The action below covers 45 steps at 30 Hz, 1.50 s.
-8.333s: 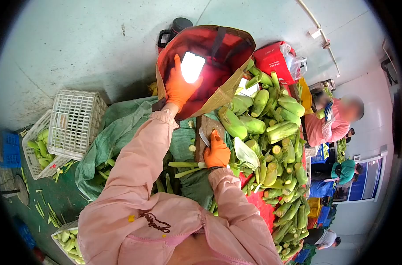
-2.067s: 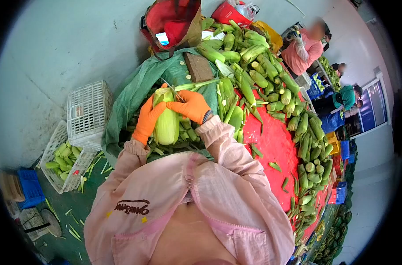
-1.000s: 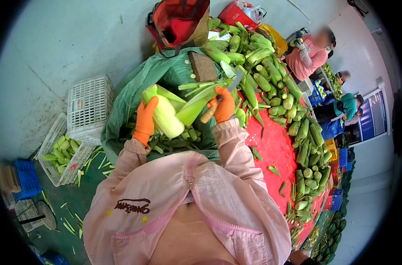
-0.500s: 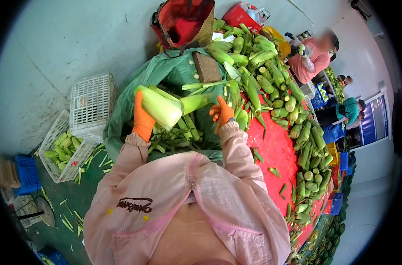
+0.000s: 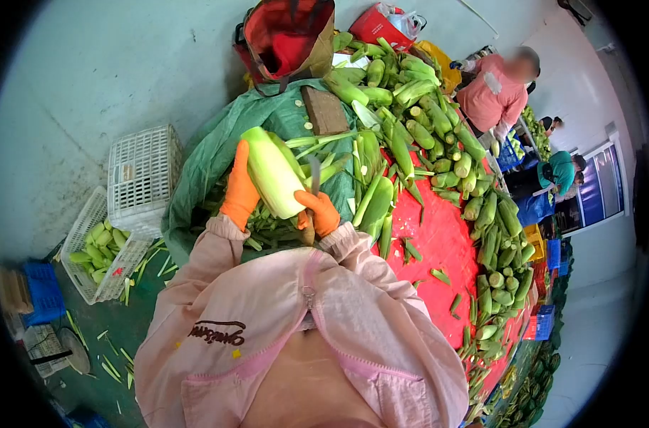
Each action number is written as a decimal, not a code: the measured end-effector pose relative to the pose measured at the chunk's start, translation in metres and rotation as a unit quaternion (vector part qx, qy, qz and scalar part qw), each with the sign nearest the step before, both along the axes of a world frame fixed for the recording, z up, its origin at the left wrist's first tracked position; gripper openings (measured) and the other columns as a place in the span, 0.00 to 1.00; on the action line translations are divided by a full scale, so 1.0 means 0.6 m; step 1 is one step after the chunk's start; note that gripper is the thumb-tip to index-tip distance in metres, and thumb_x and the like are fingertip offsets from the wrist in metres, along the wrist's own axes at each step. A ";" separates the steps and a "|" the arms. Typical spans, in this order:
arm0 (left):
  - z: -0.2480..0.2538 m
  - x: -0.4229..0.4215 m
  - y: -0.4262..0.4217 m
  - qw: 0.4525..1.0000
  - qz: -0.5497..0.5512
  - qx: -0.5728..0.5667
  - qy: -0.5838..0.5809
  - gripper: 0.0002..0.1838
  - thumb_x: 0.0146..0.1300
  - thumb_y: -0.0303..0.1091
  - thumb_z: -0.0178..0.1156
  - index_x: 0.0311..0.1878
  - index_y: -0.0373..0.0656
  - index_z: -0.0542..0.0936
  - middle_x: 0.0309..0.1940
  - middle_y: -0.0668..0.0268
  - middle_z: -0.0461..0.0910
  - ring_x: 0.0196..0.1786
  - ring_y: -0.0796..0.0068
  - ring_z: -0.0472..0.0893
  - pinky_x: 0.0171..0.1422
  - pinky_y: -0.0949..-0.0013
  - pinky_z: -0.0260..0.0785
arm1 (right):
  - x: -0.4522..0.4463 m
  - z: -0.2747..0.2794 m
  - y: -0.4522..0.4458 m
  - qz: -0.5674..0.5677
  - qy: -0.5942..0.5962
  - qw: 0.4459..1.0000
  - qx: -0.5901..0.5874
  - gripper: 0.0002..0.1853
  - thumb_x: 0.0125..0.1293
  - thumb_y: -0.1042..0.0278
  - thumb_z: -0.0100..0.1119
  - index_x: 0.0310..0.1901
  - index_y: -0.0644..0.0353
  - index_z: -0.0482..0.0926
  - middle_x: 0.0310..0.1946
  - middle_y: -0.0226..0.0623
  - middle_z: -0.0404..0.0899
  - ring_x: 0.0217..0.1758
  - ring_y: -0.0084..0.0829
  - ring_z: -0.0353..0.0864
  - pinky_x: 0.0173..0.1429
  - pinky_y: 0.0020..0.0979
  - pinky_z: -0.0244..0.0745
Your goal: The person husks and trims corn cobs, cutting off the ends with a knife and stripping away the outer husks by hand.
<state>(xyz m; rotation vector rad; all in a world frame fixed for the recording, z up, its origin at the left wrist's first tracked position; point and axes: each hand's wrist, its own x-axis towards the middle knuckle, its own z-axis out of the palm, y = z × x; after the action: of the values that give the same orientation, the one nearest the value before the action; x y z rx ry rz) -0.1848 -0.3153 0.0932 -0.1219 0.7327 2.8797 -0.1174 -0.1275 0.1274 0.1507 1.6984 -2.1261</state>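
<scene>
My left hand [image 5: 241, 187], in an orange glove, is closed around a pale green ear of corn [image 5: 273, 175] held tilted over the green sack [image 5: 249, 114]. Close against the lower end of that ear, my right hand [image 5: 319, 212], also gloved in orange, grips a knife [image 5: 315, 176]. Its blade points up and part of its handle shows below the fingers. Behind the hands, cut husk leaves [image 5: 317, 146] lie on the sack. A brown block [image 5: 324, 110] rests at the sack's far edge.
Unhusked corn [image 5: 438, 121] is heaped along the red sheet [image 5: 438, 235] to the right. On the left stand an upturned white crate [image 5: 145, 171] and a white basket [image 5: 89, 285] with husked ears. A red bag [image 5: 289, 39] is behind. A person in pink [image 5: 492, 93] works at the far right.
My right hand has come left and down with the knife, up to the ear's lower end. A husk piece no longer extends from the ear. My left hand has turned the ear more upright.
</scene>
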 end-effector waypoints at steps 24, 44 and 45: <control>0.125 0.103 0.164 0.744 -0.010 -0.506 0.436 0.43 0.47 0.30 0.75 0.69 0.43 0.68 0.62 0.58 0.76 0.63 0.63 0.77 0.65 0.65 0.69 | 0.111 0.154 0.095 -0.184 0.317 0.893 0.261 0.44 0.49 0.71 0.75 0.71 0.52 0.68 0.53 0.32 0.80 0.35 0.14 0.73 0.42 0.20 0.72; -0.013 0.058 0.275 0.835 -0.303 -0.357 0.290 0.21 0.70 0.25 0.56 0.66 0.37 0.73 0.54 0.57 0.80 0.54 0.74 0.79 0.62 0.72 0.69 | 0.677 -0.023 0.320 -0.749 -0.180 0.586 0.250 0.18 0.61 0.60 0.69 0.48 0.63 0.84 0.35 0.39 0.86 0.23 0.22 0.79 0.17 0.24 0.66; -0.014 0.055 0.275 0.841 -0.300 -0.352 0.281 0.21 0.70 0.25 0.56 0.66 0.37 0.73 0.53 0.57 0.81 0.53 0.74 0.79 0.61 0.72 0.69 | 0.648 -0.032 0.347 -0.741 -0.138 0.610 0.245 0.18 0.62 0.58 0.67 0.46 0.63 0.84 0.34 0.39 0.86 0.19 0.21 0.76 0.17 0.23 0.63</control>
<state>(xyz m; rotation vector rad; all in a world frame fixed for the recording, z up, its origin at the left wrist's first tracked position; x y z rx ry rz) -0.1517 -0.1501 0.0850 0.7553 1.5636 1.9110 0.2713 0.0804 0.1080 2.6865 2.0542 -1.9349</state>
